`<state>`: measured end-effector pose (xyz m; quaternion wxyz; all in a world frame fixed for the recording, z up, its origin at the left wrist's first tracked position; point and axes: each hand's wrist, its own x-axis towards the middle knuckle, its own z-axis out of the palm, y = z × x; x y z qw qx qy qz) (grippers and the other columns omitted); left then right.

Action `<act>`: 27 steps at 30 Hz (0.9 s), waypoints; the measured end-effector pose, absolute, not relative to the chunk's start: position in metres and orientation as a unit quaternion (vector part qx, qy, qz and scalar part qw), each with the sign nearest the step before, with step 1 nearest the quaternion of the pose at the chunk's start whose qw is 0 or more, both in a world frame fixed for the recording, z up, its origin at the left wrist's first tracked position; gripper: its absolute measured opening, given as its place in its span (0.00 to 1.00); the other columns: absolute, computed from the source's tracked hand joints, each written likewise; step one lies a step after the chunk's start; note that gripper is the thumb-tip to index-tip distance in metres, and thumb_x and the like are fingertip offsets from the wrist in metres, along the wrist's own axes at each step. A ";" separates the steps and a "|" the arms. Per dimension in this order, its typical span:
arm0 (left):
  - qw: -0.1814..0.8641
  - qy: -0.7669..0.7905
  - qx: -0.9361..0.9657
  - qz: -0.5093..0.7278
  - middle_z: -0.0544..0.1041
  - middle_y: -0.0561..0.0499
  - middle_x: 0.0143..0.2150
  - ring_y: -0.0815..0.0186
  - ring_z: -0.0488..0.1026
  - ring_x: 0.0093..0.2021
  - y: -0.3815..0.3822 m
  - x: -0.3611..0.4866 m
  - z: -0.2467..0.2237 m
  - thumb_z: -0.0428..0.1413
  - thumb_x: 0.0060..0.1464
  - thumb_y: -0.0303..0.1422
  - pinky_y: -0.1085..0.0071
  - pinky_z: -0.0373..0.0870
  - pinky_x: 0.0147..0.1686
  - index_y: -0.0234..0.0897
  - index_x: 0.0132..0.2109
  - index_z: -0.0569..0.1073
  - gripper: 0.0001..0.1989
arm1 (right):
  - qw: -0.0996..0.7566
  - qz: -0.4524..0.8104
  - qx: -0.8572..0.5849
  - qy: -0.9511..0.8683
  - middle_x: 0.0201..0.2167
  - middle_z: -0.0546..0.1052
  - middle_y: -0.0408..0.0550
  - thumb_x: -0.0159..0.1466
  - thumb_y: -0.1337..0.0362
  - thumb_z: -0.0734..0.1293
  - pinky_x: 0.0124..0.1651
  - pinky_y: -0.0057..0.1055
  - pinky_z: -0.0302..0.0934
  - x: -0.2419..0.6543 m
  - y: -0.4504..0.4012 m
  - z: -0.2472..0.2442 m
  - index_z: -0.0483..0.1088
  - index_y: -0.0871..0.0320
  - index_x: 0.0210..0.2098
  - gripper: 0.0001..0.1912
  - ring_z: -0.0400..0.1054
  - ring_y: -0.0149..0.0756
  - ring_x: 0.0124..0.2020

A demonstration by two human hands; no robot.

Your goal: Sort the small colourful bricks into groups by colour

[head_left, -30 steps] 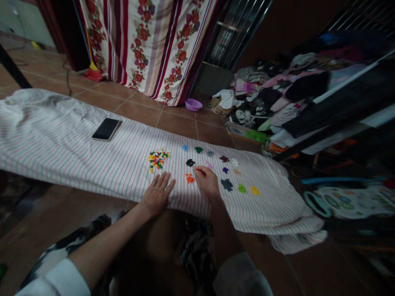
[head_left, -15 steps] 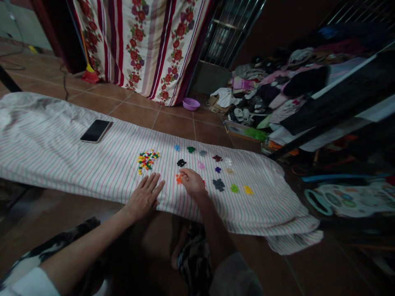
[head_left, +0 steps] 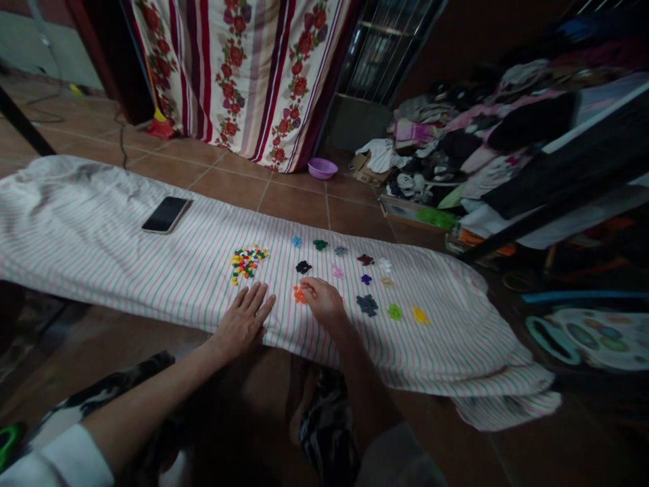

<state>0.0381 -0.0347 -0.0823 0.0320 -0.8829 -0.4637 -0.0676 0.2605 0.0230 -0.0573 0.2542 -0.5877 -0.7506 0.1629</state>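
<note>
**Head view, single frame.**

Item 1: left hand (head_left: 242,323), palm down on a striped bedsheet (head_left: 126,270), fingers spread wide and straight, holding nothing.

Item 2: right hand (head_left: 324,303), fingers curled and bunched, with the fingertips (head_left: 308,284) just beside the orange pieces (head_left: 300,294), at the hand's 9 o'clock. Whether a piece is held cannot be told.

Item 3: mixed pile of small plastic pieces (head_left: 247,264), multicoloured, on the sheet at the right hand's 10 o'clock and the left hand's 12 o'clock.

Item 4: single-colour clusters, set apart in rough rows from the pile's 2 to 4 o'clock, including a black cluster (head_left: 303,266), a pink cluster (head_left: 337,271), a dark blue cluster (head_left: 367,305), a green cluster (head_left: 394,312) and a yellow cluster (head_left: 420,315).

Item 5: smartphone (head_left: 166,215), face up on the sheet at the pile's 10 o'clock.

Item 6: beyond the sheet, a purple plastic basin (head_left: 322,168) on the tiled floor at 12 o'clock, a floral striped curtain (head_left: 243,74) behind it, and a heap of clothes (head_left: 456,135) at 2 o'clock.
</note>
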 end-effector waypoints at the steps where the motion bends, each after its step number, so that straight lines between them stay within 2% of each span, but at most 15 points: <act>1: 0.032 -0.465 -0.882 -0.065 0.52 0.36 0.69 0.52 0.46 0.69 -0.035 0.038 -0.082 0.50 0.57 0.35 0.53 0.47 0.64 0.34 0.67 0.53 0.32 | 0.258 0.160 -0.587 -0.750 0.40 0.78 0.48 0.61 0.69 0.60 0.47 0.32 0.61 0.259 0.024 -0.056 0.74 0.56 0.40 0.13 0.70 0.36 0.42; 7: 0.032 -0.465 -0.882 -0.067 0.50 0.35 0.69 0.52 0.44 0.69 -0.034 0.038 -0.085 0.50 0.57 0.34 0.52 0.46 0.64 0.34 0.67 0.51 0.33 | 0.275 0.157 -0.565 -0.761 0.39 0.77 0.48 0.63 0.68 0.59 0.47 0.31 0.62 0.232 0.038 -0.051 0.74 0.56 0.41 0.13 0.70 0.35 0.41; 15: 0.015 -0.460 -0.885 -0.070 0.49 0.35 0.70 0.51 0.41 0.70 -0.031 0.036 -0.090 0.50 0.57 0.37 0.51 0.45 0.64 0.35 0.67 0.49 0.34 | 0.284 0.177 -0.534 -0.776 0.41 0.77 0.47 0.64 0.70 0.58 0.51 0.30 0.60 0.179 0.061 -0.058 0.74 0.54 0.44 0.15 0.69 0.34 0.45; 20: -0.018 -0.455 -0.888 -0.067 0.54 0.35 0.68 0.52 0.45 0.69 -0.031 0.034 -0.080 0.50 0.57 0.37 0.52 0.46 0.64 0.34 0.67 0.51 0.33 | 0.255 0.168 -0.552 -0.775 0.43 0.76 0.49 0.64 0.69 0.59 0.51 0.31 0.59 0.156 0.065 -0.063 0.73 0.55 0.46 0.15 0.68 0.36 0.46; 27: -0.042 -0.456 -0.886 -0.065 0.59 0.38 0.66 0.54 0.51 0.67 -0.030 0.033 -0.071 0.49 0.58 0.35 0.52 0.46 0.65 0.35 0.65 0.55 0.29 | 0.233 0.118 -0.599 -0.757 0.40 0.75 0.50 0.64 0.66 0.62 0.49 0.33 0.59 0.140 0.067 -0.070 0.72 0.55 0.43 0.10 0.67 0.38 0.44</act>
